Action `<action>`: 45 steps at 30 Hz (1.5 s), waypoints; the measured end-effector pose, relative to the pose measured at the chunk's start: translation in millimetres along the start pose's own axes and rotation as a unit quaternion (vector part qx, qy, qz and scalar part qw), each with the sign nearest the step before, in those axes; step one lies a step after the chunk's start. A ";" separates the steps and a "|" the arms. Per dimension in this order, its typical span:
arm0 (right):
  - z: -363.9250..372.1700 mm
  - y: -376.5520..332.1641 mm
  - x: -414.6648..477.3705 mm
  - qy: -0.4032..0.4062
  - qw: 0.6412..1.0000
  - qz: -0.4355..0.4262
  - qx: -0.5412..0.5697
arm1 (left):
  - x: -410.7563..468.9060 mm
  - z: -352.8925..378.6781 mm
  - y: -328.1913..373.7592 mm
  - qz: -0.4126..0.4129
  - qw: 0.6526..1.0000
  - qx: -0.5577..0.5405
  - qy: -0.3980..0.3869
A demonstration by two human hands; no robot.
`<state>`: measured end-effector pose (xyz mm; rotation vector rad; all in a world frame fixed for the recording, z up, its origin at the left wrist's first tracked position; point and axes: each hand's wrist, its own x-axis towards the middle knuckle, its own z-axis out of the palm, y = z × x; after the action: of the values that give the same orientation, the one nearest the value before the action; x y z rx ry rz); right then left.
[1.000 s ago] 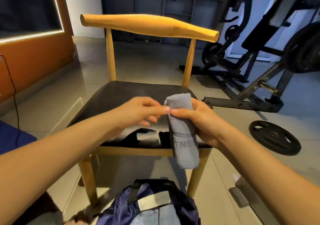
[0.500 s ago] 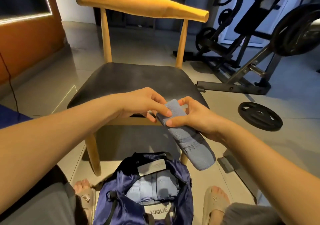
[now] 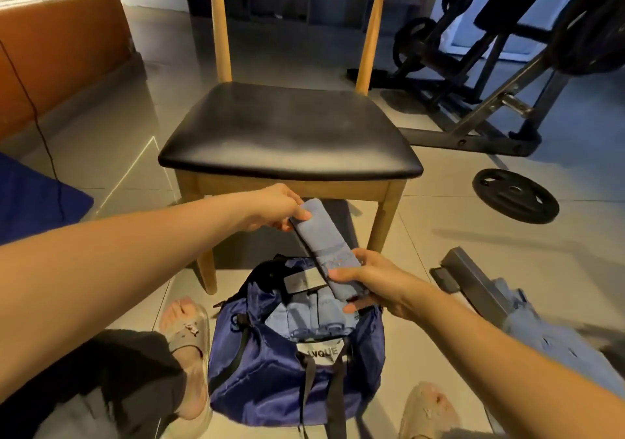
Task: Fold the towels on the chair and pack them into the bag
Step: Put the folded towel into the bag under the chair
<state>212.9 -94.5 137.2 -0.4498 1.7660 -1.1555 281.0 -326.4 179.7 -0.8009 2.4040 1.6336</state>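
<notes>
At the far left, one blue mat (image 3: 37,195) is lying on the tiles, cut off by the frame edge. One thin dark cable (image 3: 32,109) is trailing down the orange wall towards it. Two sandalled feet are showing: the left foot (image 3: 186,333) is standing just beside the bag, and the right foot (image 3: 429,411) is being cropped by the bottom edge.

The left hand (image 3: 274,207) is pinching the upper end of the one folded grey-blue towel (image 3: 321,235), thumb on top and fingers mostly hidden beneath. Behind it one wooden chair (image 3: 291,134) is standing, its backrest running out of the top edge.

The towel is slanting down to the right, below the seat's front rail and over the open mouth of the one navy bag (image 3: 287,377) on the floor. Inside, rolled towels (image 3: 314,318) are sitting side by side; three seem to be showing, though the count is hard to make out. The right hand (image 3: 375,288) is gripping the towel's lower end, covering its tip.

Further right, one weight plate (image 3: 515,195) is lying flat near a gym machine (image 3: 490,76).

Half a second ago both hands were holding the towel's top end in front of the seat. Now the right hand is sitting at the lower end, and the towel is hanging lower, above the bag.
</notes>
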 end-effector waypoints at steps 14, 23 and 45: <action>39.7 159.3 64.8 0.230 0.949 0.133 0.170 | 118.9 91.1 -161.7 0.084 0.911 0.403 0.004; 66.4 181.1 81.4 0.139 0.962 0.137 0.190 | 153.8 77.1 -162.9 0.078 0.913 0.398 0.031; 101.0 137.4 167.0 0.296 0.908 0.226 0.194 | 175.4 44.1 -131.8 0.112 0.927 0.355 -0.039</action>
<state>242.9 -197.5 -76.0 0.5865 1.9225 -1.3322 188.1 -385.2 -15.2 -0.3290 2.7909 0.6909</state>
